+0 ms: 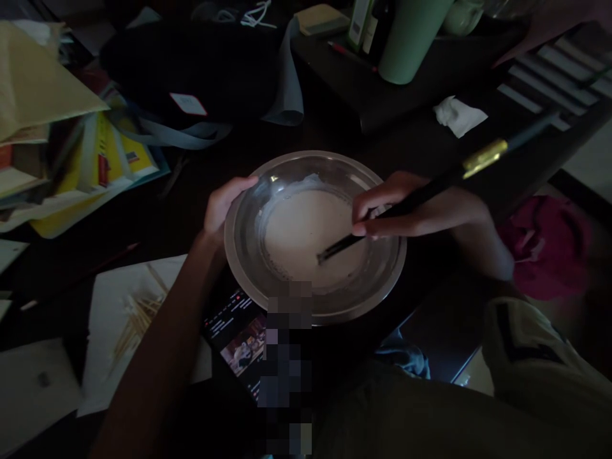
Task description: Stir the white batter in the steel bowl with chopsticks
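Note:
A wide metal bowl (396,268) stands on the dark table, tilted slightly in view, with pale milky liquid (301,223) in it. My left hand (224,205) is closed on the bowl's left side, the thumb over the rim and the other fingers hidden behind the wall. Over the right rim, my right hand (411,204) grips long black chopsticks (430,188) with a gold band. They slant down to the left, and their lower tips are at the liquid. Whether both sticks lie pressed together is hard to see in the dim light.
A lit phone (243,347) lies by the bowl's near left. Toothpicks (138,315) lie on white paper (102,299). A black bag (191,70), a green cup (414,44) and crumpled tissue (459,116) are farther back. Envelopes and books (95,153) pile up at left.

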